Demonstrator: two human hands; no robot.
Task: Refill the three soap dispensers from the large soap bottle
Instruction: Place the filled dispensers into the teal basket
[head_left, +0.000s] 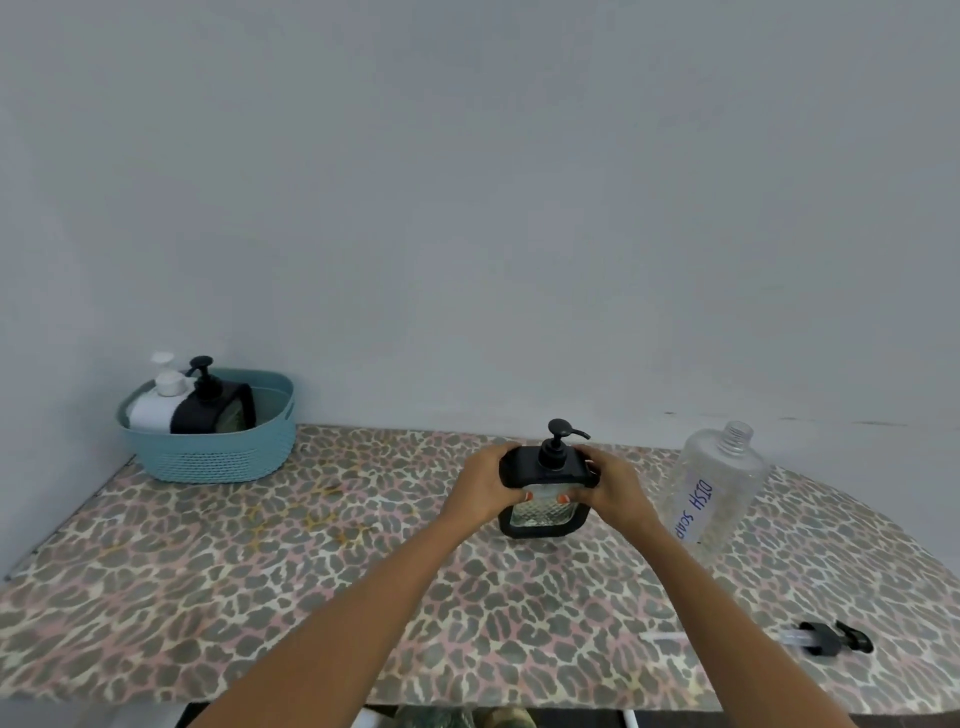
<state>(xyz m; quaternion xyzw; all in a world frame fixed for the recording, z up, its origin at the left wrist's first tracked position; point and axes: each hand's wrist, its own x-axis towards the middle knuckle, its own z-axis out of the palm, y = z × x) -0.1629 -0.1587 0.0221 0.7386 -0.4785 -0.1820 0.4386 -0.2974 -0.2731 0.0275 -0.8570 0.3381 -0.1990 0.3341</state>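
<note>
leopard-print cloth in grey, pink and cream covers the surface (260, 597), which butts against a plain pale grey wall (467, 182). near the middle, the left hand (485, 483) and right hand (610, 486) both clasp the black top of a square glass soap dispenser (544, 512) standing upright on the cloth, its black pump fitted. just right of it stands the large clear soap bottle (719, 493), uncapped, tilted slightly, labelled "dish soap". a loose black pump (831, 638) lies near the front right edge. at the back left corner, a teal basket (218, 452) holds a white dispenser (153, 408) and a black one (208, 402).
</note>
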